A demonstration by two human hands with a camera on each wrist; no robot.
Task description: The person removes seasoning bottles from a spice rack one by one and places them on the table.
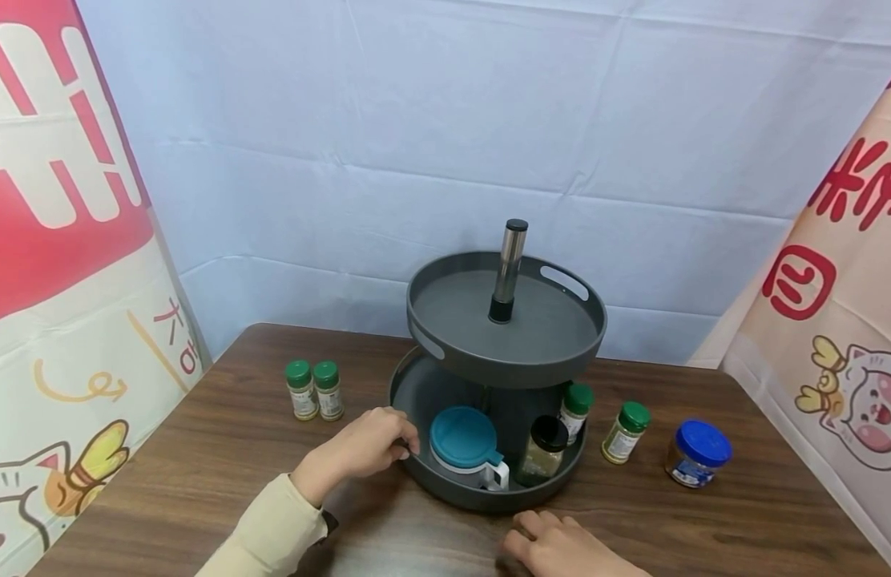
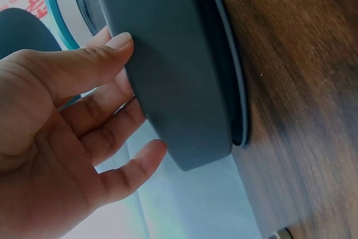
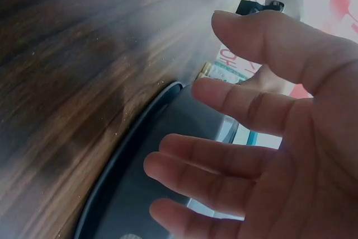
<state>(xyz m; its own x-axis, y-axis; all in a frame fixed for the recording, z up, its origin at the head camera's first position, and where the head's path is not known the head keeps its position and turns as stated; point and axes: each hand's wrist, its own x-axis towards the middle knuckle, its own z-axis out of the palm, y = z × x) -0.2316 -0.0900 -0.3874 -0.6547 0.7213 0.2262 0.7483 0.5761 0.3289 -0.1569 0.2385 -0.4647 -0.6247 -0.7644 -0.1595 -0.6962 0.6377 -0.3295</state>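
A dark grey two-tier turntable rack [image 1: 506, 365] stands on the wooden table, with a metal post through its upper tray. My left hand [image 1: 376, 441] is at the left side of the lower tray. In the left wrist view, that hand's thumb [image 2: 106, 60] lies against the tray's outer wall and its fingers reach over the rim. My right hand [image 1: 561, 545], fingers spread and slightly bent, is just in front of the lower tray and holds nothing. Inside the lower tray are a teal-lidded white-handled container [image 1: 463, 441], a black-capped jar [image 1: 541, 458] and a green-capped spice bottle [image 1: 574, 413].
Two green-capped spice bottles [image 1: 328, 393] stand together on the table [image 1: 200, 457] at the left. Right of the rack are another green-capped bottle [image 1: 623, 437] and a blue-lidded jar [image 1: 696, 455]. A pale cloth [image 1: 417, 120] hangs behind the table, with printed cloths at both sides.
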